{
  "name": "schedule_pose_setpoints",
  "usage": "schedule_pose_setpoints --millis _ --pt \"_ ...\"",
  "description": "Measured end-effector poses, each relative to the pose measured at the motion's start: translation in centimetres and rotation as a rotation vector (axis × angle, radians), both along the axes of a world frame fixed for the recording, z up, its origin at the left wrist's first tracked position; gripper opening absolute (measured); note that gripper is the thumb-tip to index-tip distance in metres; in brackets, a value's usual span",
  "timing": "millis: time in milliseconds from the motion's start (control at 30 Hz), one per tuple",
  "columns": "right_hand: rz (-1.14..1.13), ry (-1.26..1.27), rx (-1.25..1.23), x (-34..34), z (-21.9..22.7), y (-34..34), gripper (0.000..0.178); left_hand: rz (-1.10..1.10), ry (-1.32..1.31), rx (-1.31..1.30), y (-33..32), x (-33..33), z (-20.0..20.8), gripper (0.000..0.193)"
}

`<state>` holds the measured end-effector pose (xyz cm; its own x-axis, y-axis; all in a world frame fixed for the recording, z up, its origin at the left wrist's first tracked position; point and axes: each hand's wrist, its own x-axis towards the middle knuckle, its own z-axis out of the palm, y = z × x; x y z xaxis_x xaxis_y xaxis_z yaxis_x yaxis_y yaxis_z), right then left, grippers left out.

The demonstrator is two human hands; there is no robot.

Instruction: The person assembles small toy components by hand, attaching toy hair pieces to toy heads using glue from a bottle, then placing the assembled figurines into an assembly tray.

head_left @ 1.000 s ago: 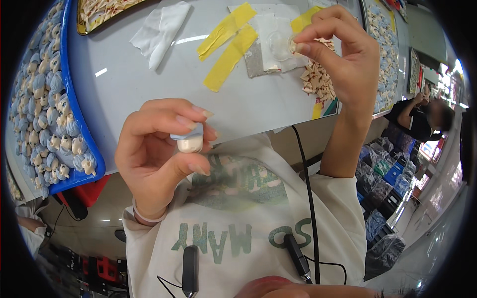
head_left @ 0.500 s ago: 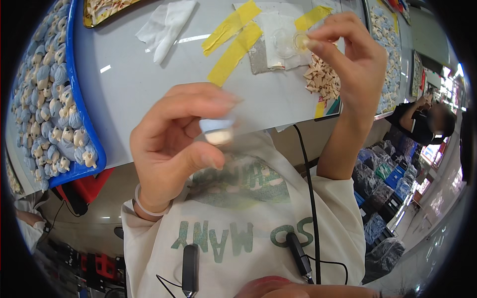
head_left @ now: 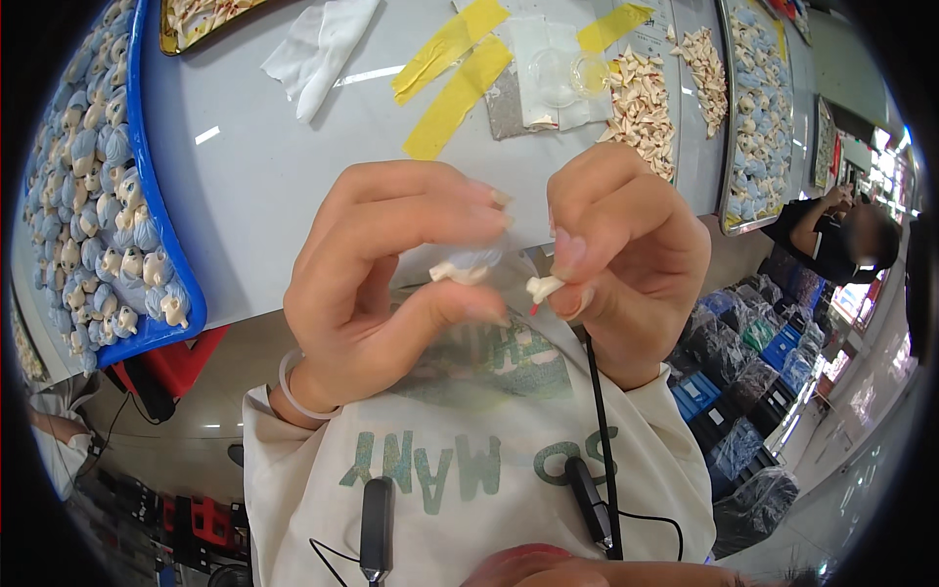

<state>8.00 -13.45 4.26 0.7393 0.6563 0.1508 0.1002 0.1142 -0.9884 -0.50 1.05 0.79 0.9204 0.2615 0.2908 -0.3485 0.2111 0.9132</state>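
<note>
My left hand [head_left: 357,269] is closed, pinching a small doll head [head_left: 468,264], pale blue on top and cream below, slightly blurred. Close by on the right, my right hand [head_left: 631,259] grips a tiny cream piece [head_left: 543,288] with a red tip between thumb and fingertips. A narrow gap separates the piece from the head. Both hands are held over my lap, just off the table's near edge. Beyond them, two clear round dishes [head_left: 556,78] rest on a white sheet [head_left: 533,112]. A pile of similar cream pieces [head_left: 641,112] lies beside the sheet.
A blue tray [head_left: 186,293] at left and a metal tray [head_left: 729,210] at right hold many blue-and-cream heads. Yellow tape strips [head_left: 455,103], a white cloth [head_left: 318,59] and more cream pieces [head_left: 702,73] lie on the table. Another person [head_left: 841,240] sits at far right.
My right hand has come down from the clear dishes to beside my left hand, with the cream piece now visible in it. My left hand has shifted slightly right, and the doll head has turned.
</note>
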Motion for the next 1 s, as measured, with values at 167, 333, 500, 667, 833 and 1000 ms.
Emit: schedule_pose_setpoints --millis 167,333,500,667,833,1000 --pt "-0.017 0.083 -0.052 -0.4 0.6 0.2 0.019 -0.024 0.064 0.078 -0.1 0.0 0.2 0.039" --pt "-0.008 -0.023 -0.107 -0.2 0.5 0.1 0.02 -0.005 0.045 0.144 0.1 -0.5 0.3 0.038" --pt "-0.059 -0.35 -0.083 0.0 0.0 0.5 0.024 0.067 0.008 0.179 -0.5 -0.4 0.3 0.035" --pt "-0.034 -0.331 -0.158 0.1 -0.1 0.2 0.024 0.122 0.026 0.278 -0.9 -0.1 0.2 0.034" --pt "-0.018 -0.251 -0.202 0.8 0.4 -0.8 0.022 0.119 0.056 0.275 -0.6 -0.2 0.3 0.03" --pt "-0.45 -0.459 -0.481 6.8 -0.6 -6.2 0.02 0.11 0.133 0.043 -0.2 0.1 0.4 0.035"
